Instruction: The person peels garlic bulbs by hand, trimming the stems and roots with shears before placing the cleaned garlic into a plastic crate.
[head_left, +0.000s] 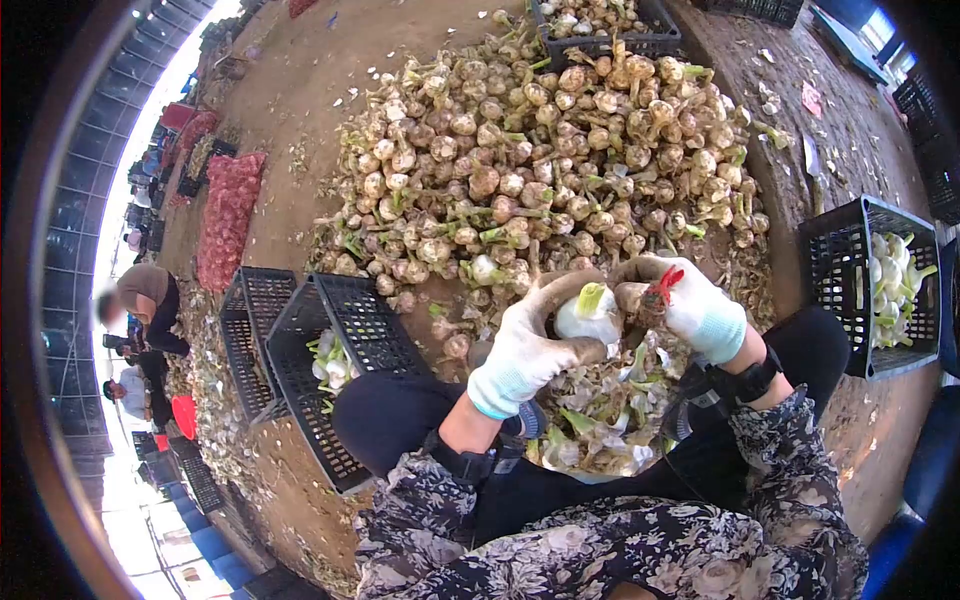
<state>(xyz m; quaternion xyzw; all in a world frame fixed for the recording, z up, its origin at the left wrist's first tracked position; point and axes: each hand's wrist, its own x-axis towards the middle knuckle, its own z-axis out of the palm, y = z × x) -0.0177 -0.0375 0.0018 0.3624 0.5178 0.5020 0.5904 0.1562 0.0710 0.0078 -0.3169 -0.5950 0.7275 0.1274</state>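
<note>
My left hand [540,345], in a dirty white work glove, is wrapped round a peeled white garlic bulb [590,315] with a short cut green stem facing up. Close on its right is my right hand [680,305], also gloved and with fingers closed. Something red, like a strip or tie [666,284], shows at its fingers; what they hold, if anything, cannot be made out. Loose garlic skins and stem scraps [600,430] lie below both hands, between my legs. Just beyond is a large heap of unpeeled garlic bulbs [520,170].
Black plastic crates with peeled garlic stand at my left [300,400] and right [865,290]. Another crate [655,42] holds bulbs behind the heap. Red mesh sacks [230,220] lie on the dirt floor at left, where other people [150,300] are visible farther off.
</note>
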